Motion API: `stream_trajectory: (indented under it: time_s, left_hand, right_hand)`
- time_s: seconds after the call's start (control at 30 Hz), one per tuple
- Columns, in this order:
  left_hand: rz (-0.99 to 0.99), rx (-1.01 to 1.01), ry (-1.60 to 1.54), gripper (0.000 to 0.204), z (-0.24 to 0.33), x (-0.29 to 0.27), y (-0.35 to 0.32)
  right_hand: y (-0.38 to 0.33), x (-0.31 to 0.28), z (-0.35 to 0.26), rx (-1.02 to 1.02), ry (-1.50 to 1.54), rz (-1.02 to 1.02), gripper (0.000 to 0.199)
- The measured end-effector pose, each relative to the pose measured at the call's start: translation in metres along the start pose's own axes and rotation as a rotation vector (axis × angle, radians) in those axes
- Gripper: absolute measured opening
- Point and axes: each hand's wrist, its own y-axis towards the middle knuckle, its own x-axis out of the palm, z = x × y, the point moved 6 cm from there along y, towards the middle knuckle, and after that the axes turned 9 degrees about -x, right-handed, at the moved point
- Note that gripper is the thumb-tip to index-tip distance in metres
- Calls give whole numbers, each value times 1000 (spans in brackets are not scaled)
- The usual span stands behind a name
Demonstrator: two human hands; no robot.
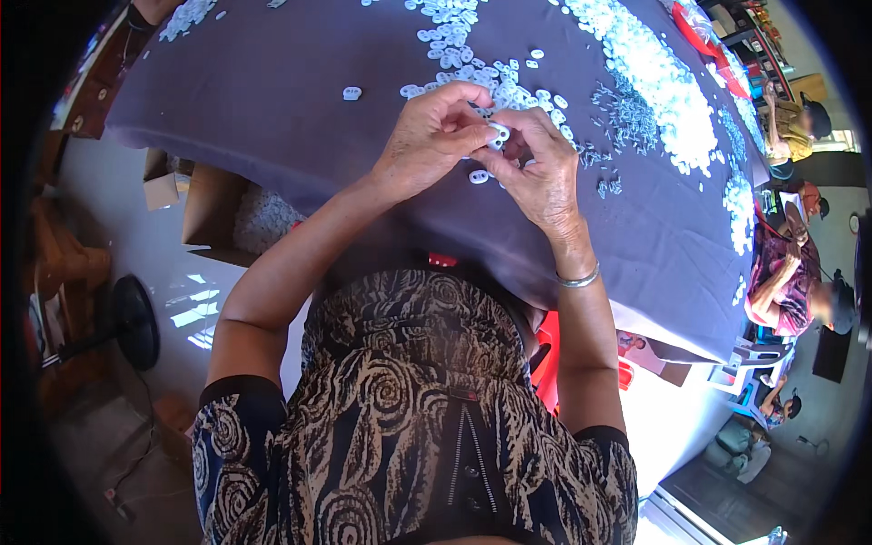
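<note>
Counter draped in a grey-purple cloth, taken as the landmark. Below its left edge: open cardboard boxes on a pale glossy floor bearing bright patches of reflected light; a dark floor fan stands further left. Right of the counter: shelving, seated people and a white plastic chair.

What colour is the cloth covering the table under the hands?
Dull greyish purple, plain with no pattern; the cloth shows best in the head view.
</note>
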Motion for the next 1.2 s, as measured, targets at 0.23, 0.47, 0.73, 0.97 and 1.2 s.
stream_trajectory:
  time_s: [0.23,0.47,0.73,0.97,1.2]
  left_hand:
    - [-65,-65,0,29,-7,2,1]
    - [-115,-85,-71,34,-4,4,0]
    - [-143,-182,-164,35,-8,5,-1]
    - [-145,-193,-103,36,-7,4,0]
    - [-76,59,-386,31,10,29,-11]
  right_hand:
    - [-2,6,-2,-145,-181,-215,25]
    - [-4,8,-7,-185,-187,-237,27]
    - [-8,12,-1,-111,-209,-258,25]
    - [-10,16,2,-49,-182,-283,23]
    - [-11,19,-16,-94,20,-161,23]
